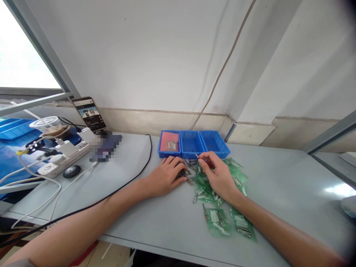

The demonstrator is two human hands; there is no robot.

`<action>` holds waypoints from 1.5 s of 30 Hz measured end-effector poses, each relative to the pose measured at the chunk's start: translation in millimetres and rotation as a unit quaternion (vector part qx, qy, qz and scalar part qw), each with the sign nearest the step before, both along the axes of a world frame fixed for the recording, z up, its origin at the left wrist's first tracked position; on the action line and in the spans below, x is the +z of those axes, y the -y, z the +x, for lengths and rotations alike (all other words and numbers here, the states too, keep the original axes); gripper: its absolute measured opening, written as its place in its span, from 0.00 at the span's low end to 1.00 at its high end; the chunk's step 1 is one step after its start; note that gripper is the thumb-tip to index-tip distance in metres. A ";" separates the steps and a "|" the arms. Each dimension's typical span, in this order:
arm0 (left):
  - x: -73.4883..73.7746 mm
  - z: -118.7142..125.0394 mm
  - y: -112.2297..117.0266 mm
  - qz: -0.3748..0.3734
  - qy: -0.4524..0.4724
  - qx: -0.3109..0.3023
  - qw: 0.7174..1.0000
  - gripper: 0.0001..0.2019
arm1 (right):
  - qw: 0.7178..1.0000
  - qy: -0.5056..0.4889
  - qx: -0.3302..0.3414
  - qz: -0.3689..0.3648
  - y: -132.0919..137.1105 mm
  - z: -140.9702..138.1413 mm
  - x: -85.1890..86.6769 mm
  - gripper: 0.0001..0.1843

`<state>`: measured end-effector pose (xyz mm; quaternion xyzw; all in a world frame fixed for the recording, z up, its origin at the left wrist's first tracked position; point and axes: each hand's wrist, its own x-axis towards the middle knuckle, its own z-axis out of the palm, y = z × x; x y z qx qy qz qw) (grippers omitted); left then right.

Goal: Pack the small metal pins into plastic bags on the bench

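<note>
My left hand [164, 177] rests on the grey table, its fingers apart and curved over a pile of small metal pins [190, 181]. The palm hides part of that pile. Raised just above the table, my right hand [218, 176] pinches one thin metal pin [197, 156] between thumb and fingertips. Beneath and around it lie several green plastic bags [204, 187] holding metal pins and white pieces. A separate green bag [218, 222] lies nearer the front edge, with another green bag [243, 225] to its right.
Three blue bins stand behind my hands: a left bin [159, 148] with a red sheet and a small bag, a middle bin [191, 142] and a right bin [213, 142]. At left are a propped phone [90, 114], a power strip [59, 159] and a black cable [130, 180].
</note>
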<state>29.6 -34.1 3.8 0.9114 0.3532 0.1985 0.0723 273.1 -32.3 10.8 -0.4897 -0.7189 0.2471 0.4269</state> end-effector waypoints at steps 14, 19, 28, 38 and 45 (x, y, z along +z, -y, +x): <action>0.3 0.2 0.6 0.000 -0.006 0.001 1.000 0.14 | 1.000 0.003 0.004 -0.008 1.4 0.2 0.1 0.11; 0.9 -0.4 0.6 -0.001 -0.005 0.001 1.000 0.14 | 1.000 0.018 0.012 -0.013 1.5 -0.1 1.7 0.11; -1.1 0.0 -0.5 0.005 -0.006 0.002 1.000 0.14 | 0.999 0.033 0.031 -0.010 0.6 -1.0 0.9 0.10; -1.3 -0.3 -0.6 0.006 -0.005 0.000 1.000 0.14 | 0.998 0.041 0.047 -0.020 1.7 -1.1 2.5 0.10; -0.9 0.1 -0.7 0.006 -0.005 0.001 1.000 0.13 | 0.996 0.045 0.066 -0.031 1.8 -0.6 0.8 0.10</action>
